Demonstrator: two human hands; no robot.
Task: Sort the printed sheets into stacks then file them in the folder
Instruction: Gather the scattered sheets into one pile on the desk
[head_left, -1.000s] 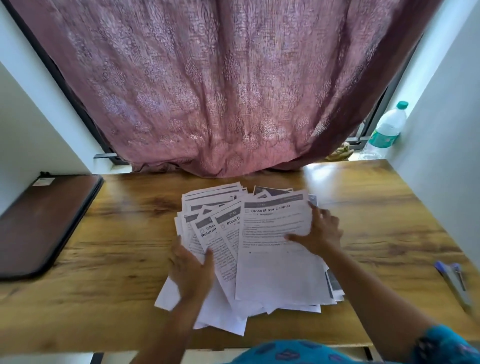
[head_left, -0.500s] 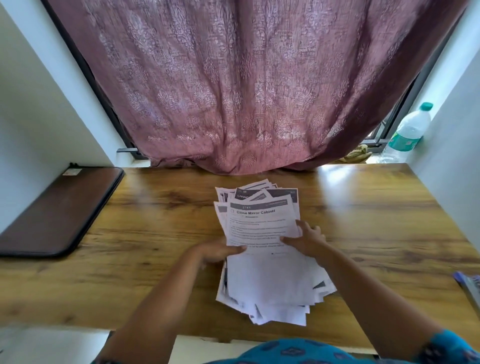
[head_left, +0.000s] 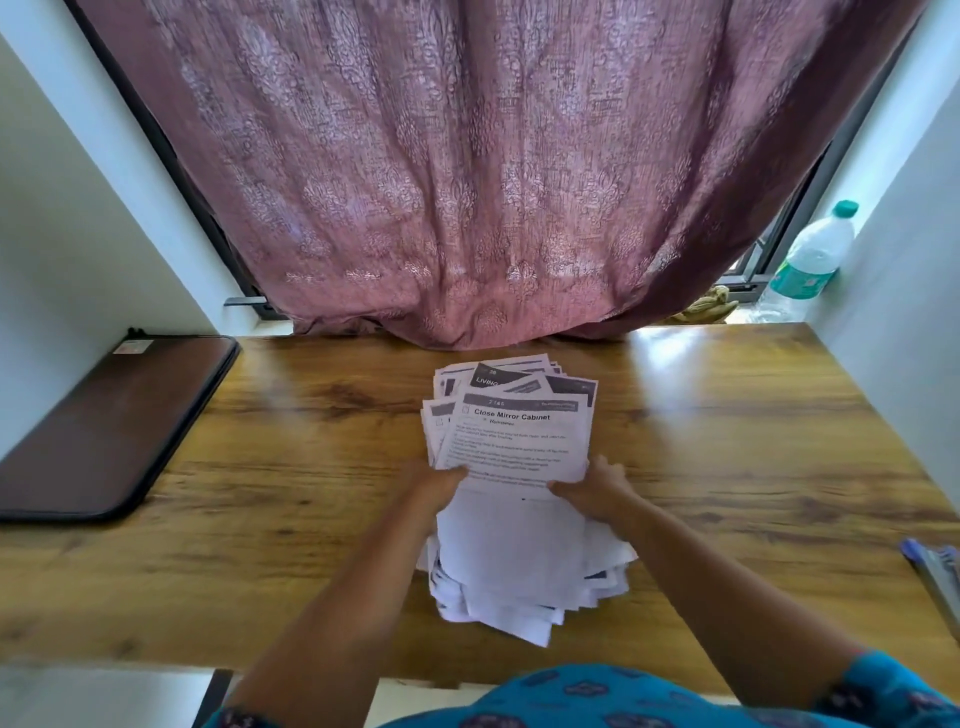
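Observation:
A loose pile of printed sheets (head_left: 511, 551) lies in the middle of the wooden table (head_left: 753, 467), gathered into one uneven stack. The top sheet reads "Close Mirror Cabinet". My left hand (head_left: 434, 491) grips the stack's left edge, thumb over the top sheet. My right hand (head_left: 595, 491) grips the right edge in the same way. The far ends of the sheets are lifted and fanned. A dark brown folder (head_left: 109, 426) lies shut at the table's far left, apart from both hands.
A purple curtain (head_left: 483, 171) hangs down to the table's back edge. A water bottle (head_left: 810, 257) with a green cap stands on the sill at back right. A blue and grey pen-like object (head_left: 935, 577) lies at the right edge.
The spread-out sheets have been pushed together into one narrower stack. Both hands moved inward to its side edges, and its far end has lifted.

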